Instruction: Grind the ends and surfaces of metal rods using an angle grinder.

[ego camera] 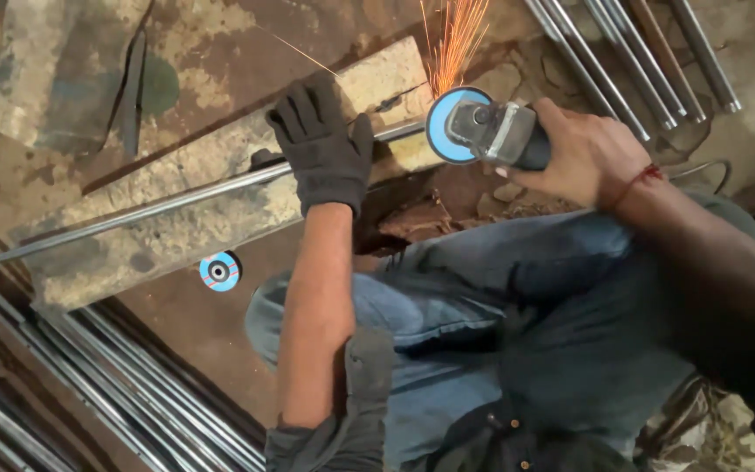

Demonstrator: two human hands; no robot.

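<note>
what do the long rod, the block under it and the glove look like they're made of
Rod: probably steel, smooth and grey with a dull shine; orange sparks fly where the grinder disc meets it. Block: looks like concrete or stone, pale, rough, pitted and stained. Glove on the left hand: seems knitted fabric, dark and matte. The right hand is bare.

A metalworking shop, worked at floor level: bundles of steel rods [622, 61] lie on stained, rusty ground, and more rods [133, 393] are stacked nearby. An angle grinder [491, 131] throws orange sparks [456, 44] (a spare cutting disc [220, 271] lies loose) beside a rough concrete block [211, 188].
</note>
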